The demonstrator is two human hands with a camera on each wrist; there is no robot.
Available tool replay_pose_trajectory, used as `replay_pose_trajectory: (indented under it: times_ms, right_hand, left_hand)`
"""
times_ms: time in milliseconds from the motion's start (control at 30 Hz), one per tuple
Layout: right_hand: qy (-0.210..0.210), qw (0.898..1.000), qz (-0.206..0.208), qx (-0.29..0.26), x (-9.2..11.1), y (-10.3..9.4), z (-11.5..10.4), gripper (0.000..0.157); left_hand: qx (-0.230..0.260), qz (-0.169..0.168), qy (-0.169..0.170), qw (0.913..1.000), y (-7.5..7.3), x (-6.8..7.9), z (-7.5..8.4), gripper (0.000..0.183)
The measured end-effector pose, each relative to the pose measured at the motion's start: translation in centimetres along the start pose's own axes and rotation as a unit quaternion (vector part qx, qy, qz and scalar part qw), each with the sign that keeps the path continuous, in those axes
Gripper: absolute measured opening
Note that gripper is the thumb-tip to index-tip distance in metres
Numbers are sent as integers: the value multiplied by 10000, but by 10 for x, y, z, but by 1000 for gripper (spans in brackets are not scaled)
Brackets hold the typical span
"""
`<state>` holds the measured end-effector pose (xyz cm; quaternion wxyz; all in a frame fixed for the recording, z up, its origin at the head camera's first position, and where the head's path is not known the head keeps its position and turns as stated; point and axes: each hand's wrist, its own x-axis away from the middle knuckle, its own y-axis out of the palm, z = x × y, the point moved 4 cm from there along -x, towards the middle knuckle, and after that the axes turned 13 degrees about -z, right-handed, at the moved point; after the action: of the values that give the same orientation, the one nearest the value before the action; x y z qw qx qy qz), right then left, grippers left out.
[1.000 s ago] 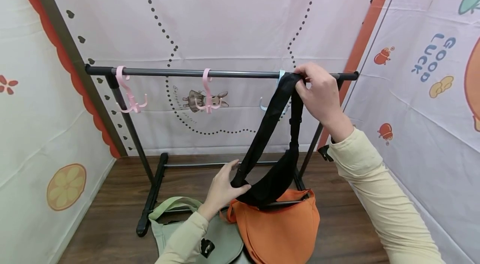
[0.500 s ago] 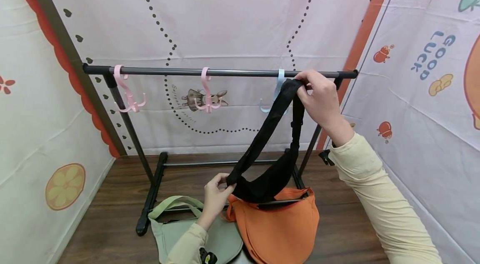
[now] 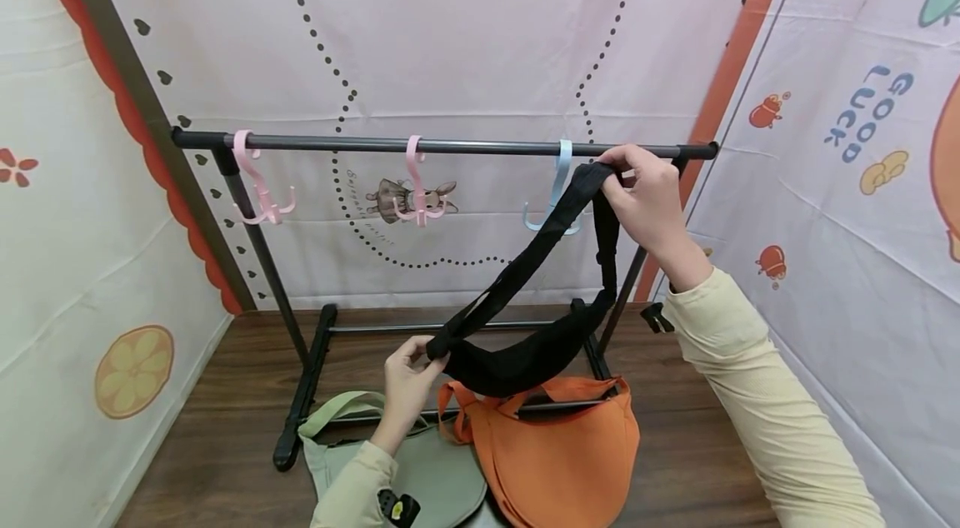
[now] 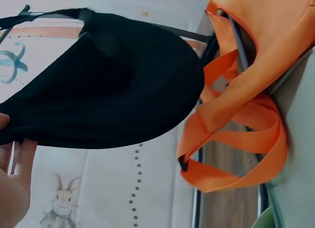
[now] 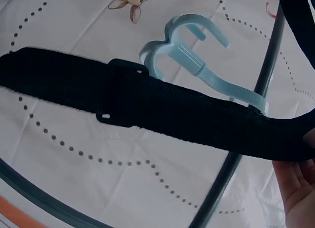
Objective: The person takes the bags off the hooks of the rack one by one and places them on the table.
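A black shoulder bag point(image 3: 517, 363) hangs in the air between both hands. My right hand point(image 3: 647, 199) pinches the top of its strap, just below the rack's bar and right of a light blue hook point(image 3: 561, 186). Lower and to the left, my left hand point(image 3: 408, 382) pinches the bag's left end where strap and body meet. In the right wrist view the strap point(image 5: 197, 117) with its slider buckle crosses in front of the blue hook point(image 5: 192, 55). The left wrist view shows the bag's rounded body point(image 4: 123, 85) stretching away from the fingertips.
The black rack's bar point(image 3: 330, 144) also carries two pink hooks, a left one point(image 3: 260, 186) and a middle one point(image 3: 417, 186). Below lie an orange bag point(image 3: 558, 457) and a pale green bag point(image 3: 435, 470). Printed cloth walls point(image 3: 465, 37) enclose the rack.
My left hand has moved left and down, from fingers spread at the bag to pinching its end, spreading the strap loop wider. The right hand has dropped slightly and shifted right of the blue hook.
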<state>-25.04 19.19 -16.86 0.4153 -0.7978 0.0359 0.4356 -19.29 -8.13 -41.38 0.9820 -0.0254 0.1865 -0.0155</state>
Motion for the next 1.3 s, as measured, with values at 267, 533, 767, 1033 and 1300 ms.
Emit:
replay_pose_trajectory:
  times_ms: [267,533,767,1033,1300]
  right_hand:
    - [994,9917,-564,-590,7,21,23,14]
    - [1947,9588,-1602,-1309,26,48,53,15]
    - [2485,9346,-2170,-1330,41,65,74,18]
    - [2698,9168,-2591,-1399,62,83,92,20]
    - [2501,9032,-3146,-1508,88,102,104,22]
  left_hand:
    - [362,32,-151,9992,-15,3,-13,16]
    - [696,-7,-204,9974,-20,11,-16,16]
    - [827,-141,-61,9965,-21,11,-10,17]
    - [826,-162,-77,9964,-20,11,-4,18]
    - [827,-247,-92,9962,-19,9,-2,14]
